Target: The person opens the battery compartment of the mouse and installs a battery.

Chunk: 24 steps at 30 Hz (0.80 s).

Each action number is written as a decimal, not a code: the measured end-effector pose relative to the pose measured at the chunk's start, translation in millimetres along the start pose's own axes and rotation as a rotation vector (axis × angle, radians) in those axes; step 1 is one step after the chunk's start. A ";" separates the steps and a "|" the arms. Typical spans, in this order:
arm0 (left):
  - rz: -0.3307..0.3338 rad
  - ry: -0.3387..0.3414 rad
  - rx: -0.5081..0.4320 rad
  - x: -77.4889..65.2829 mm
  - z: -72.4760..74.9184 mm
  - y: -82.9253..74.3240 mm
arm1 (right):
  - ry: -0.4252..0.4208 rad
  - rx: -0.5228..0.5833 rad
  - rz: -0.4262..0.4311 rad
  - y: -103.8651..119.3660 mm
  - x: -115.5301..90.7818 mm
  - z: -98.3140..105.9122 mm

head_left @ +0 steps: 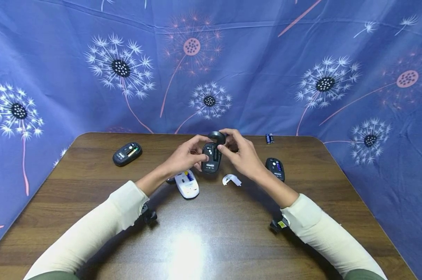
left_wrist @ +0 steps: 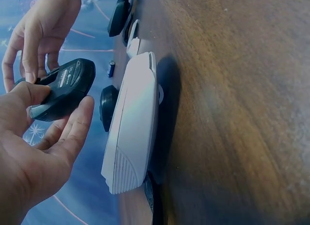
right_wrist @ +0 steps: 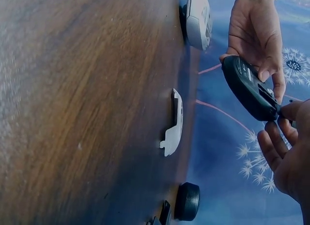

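My left hand grips a black computer mouse by its side, underside up, above the table. Its battery slot lies open, and I cannot tell if a battery is inside. At the mouse's far end, my right hand pinches a black rounded piece that looks like its cover. Below the left hand rests a white mouse, bottom up, with a blue and yellow patch in its compartment. A curved white cover sits on the table below the right hand.
On the left of the wooden table lies another black mouse, its slot uncovered. A third black mouse lies beside the right forearm. Blue batteries stand near the back edge, before a blue patterned cloth.
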State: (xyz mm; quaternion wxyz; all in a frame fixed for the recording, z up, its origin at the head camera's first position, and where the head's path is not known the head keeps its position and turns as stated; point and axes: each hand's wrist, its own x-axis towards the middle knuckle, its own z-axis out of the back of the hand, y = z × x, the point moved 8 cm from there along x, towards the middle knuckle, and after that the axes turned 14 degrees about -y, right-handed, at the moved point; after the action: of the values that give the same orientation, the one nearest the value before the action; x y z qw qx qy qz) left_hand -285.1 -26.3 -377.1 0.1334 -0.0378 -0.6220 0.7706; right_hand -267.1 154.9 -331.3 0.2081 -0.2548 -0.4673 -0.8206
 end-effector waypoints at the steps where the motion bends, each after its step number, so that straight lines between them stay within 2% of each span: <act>1: 0.000 -0.001 -0.002 -0.1 0.4 0.2 | 0.001 0.006 -0.005 0.1 0.0 0.1; 10: 0.003 -0.003 -0.021 0.0 3.5 2.4 | -0.006 0.029 -0.120 -7.7 -2.5 9.2; 18: 0.007 0.001 -0.025 -0.6 4.7 4.2 | -0.004 -0.029 -0.152 -20.8 -8.9 24.2; 24: 0.014 0.001 -0.034 -0.8 5.5 5.5 | 0.058 -0.125 -0.175 -34.7 -14.5 29.4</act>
State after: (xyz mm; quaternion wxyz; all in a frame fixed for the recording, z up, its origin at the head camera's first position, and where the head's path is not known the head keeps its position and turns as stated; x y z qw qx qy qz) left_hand -286.4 -32.7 -381.3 0.1279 -0.0450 -0.6347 0.7608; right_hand -269.3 198.6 -350.4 0.1327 -0.2017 -0.4295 -0.8702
